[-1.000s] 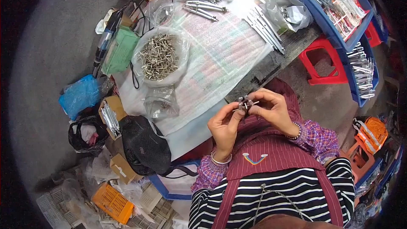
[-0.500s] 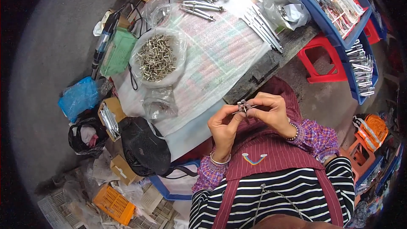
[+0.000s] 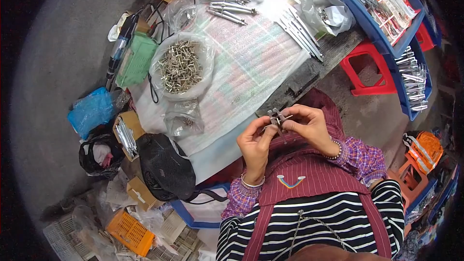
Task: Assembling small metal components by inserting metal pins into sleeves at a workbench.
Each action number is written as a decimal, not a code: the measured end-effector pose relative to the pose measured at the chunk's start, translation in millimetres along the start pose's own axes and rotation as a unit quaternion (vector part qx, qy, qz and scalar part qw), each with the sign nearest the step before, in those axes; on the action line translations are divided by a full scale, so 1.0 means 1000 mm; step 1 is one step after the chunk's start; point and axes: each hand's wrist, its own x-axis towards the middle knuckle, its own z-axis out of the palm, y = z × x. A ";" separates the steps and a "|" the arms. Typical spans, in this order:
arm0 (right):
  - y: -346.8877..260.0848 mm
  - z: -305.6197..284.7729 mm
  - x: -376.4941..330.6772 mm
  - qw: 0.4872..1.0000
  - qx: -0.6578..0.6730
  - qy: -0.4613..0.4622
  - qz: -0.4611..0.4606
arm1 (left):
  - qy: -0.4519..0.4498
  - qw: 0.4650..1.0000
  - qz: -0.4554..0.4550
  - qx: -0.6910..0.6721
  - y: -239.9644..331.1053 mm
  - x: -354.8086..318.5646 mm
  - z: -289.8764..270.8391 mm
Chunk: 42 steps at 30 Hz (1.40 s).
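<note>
Being worn: maroon striped apron over black-and-white striped top, purple plaid cuffs, silver bangle at left wrist (image 3: 252, 182), beaded bracelet at right wrist (image 3: 334, 152).

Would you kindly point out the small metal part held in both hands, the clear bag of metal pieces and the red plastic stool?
small metal part (image 3: 276, 117), head view, its dark middle.
clear bag of metal pieces (image 3: 180, 66), head view, the heap inside.
red plastic stool (image 3: 356, 57), head view, its seat edge.
</note>
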 end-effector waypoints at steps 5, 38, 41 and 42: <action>0.003 -0.002 -0.001 1.000 -0.007 -0.014 -0.016 | 0.010 0.999 0.029 0.022 -0.002 -0.002 0.003; 0.002 0.000 -0.001 1.000 -0.001 -0.010 -0.026 | -0.005 0.999 0.008 0.046 0.008 0.001 0.002; 0.002 -0.001 0.000 1.000 0.004 -0.020 -0.019 | -0.025 0.999 -0.002 0.035 0.011 0.002 0.001; 0.003 -0.002 0.000 0.999 -0.018 -0.027 -0.044 | -0.034 0.998 0.001 0.048 0.011 0.002 0.001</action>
